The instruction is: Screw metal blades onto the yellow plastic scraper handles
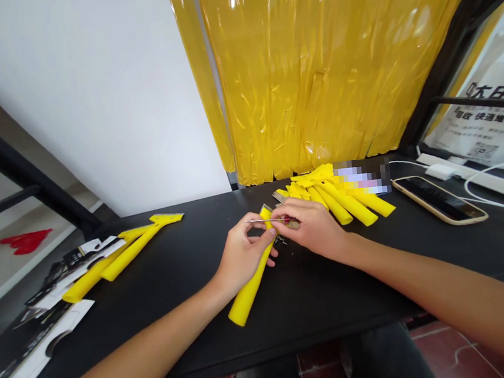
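Both our hands are up close together over the middle of the bench point(187, 252), basically meeting at the head end of one yellow scraper point(248, 296). Our left hand point(244, 246) is curled round that scraper just below its head, thumb on top, with some fingertips poking out on the right side. So the scraper sits right in our left grip, tilted, its handle running down toward us and a bit left, with the butt end sticking out well past the fingers.

Our right hand point(311, 222) has a small screwdriver point(259, 220) pinched by its reddish handle between thumb and fingers. The shaft lies crossways over the scraper's head, tip pointing left, just above our left fingers. Can't tell if it's touching them.

A few little screws point(281, 241) lie on the bench just under our right hand, beside the scraper. Behind and to the right of that hand there's a heap of more scrapers point(350, 202), handles mostly facing us. Further right, a phone point(440, 197) lies flat near some white cables point(482, 174). Over on the left, well apart from our hands, two scrapers point(130, 253) lie side by side, next to some printed cards point(41, 364).
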{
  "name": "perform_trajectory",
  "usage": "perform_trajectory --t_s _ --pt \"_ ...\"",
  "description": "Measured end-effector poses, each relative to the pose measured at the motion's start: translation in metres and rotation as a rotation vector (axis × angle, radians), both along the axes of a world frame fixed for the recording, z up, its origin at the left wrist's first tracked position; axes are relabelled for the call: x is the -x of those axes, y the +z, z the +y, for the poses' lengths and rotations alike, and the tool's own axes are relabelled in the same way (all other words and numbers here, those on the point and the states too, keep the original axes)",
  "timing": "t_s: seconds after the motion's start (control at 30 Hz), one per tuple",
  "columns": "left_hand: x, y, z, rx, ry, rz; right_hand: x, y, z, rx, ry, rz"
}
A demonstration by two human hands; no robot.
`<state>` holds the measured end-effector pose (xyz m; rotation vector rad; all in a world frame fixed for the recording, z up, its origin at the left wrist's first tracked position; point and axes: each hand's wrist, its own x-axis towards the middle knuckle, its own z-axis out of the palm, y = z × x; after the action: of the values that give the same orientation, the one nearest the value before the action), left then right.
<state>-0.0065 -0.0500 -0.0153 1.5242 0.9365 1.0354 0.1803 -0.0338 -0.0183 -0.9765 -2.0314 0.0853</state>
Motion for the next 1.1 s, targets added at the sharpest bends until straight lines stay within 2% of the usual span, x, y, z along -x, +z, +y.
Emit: perform_trajectory --t_s 0.13,0.3,0.43,0.6,0.73,0.83,0.97,1.1 --pt "0.001 0.001 0.0 0.032 -0.043 0.029 -0.006 0.002 0.003 -0.076 0.022 -0.106" --pt "0.003 0.013 0.001 0.122 -0.129 0.049 -0.018 0.006 0.008 -0.236 0.043 -0.355" --pt "0.009 0.022 0.005 0.274 -0.252 0.061 -0.022 0.011 0.008 -0.339 0.063 -0.496" --pt "0.018 0.024 0.014 0.352 -0.431 0.093 -0.022 0.013 0.006 -0.362 0.107 -0.529" --pt "0.026 0.026 0.021 0.402 -0.514 0.13 -0.018 0.01 0.006 -0.315 0.139 -0.484" --pt "0.03 0.026 0.025 0.405 -0.508 0.136 -0.016 0.005 0.009 -0.211 0.157 -0.361" --pt "0.029 0.023 0.027 0.398 -0.452 0.11 -0.017 0.0 0.012 -0.052 0.174 -0.212" --pt "0.024 0.022 0.024 0.376 -0.332 0.06 -0.014 0.0 0.01 0.024 0.127 -0.12"
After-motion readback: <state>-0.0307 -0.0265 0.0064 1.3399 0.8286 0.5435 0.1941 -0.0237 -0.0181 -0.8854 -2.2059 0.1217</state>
